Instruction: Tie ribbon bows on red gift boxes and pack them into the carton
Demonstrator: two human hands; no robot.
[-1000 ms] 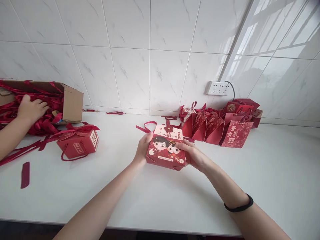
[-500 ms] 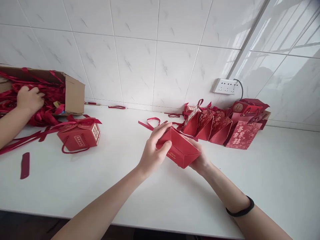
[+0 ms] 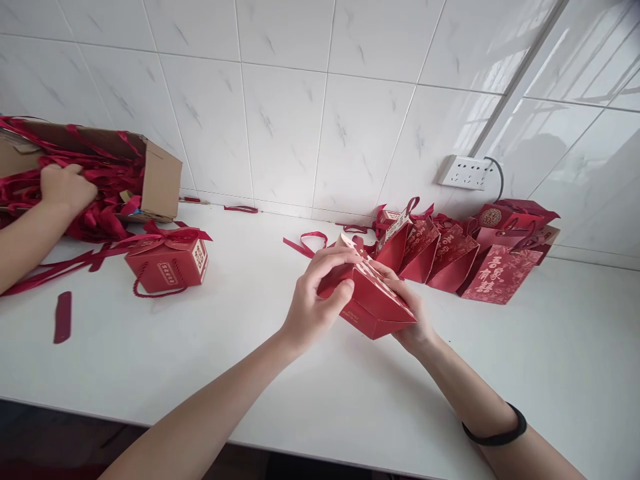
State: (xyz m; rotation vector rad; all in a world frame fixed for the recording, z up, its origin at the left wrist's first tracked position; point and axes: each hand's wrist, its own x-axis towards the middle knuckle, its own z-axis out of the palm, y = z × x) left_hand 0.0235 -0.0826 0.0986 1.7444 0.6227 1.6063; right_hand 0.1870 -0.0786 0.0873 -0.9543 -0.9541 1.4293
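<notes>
A red paper box (image 3: 370,310) with a patterned upper face is tilted above the middle of the white table. My left hand (image 3: 320,293) grips its left end, thumb on the near side and fingers over the top. Around the far right side of the same box is my right hand (image 3: 413,310), closed on it with its fingers partly hidden. Behind the box lies a loop of red ribbon (image 3: 314,235).
Several red gift bags (image 3: 500,275) stand at the back right below a white socket strip (image 3: 467,173). Another person's hand (image 3: 67,190) reaches into a cardboard box (image 3: 163,180) of red ribbons. A ribboned red box (image 3: 167,267) stands nearby.
The box in my hands has tipped so its patterned face now shows. My right fingers have come up over its far edge. The view has shifted slightly to the left.
</notes>
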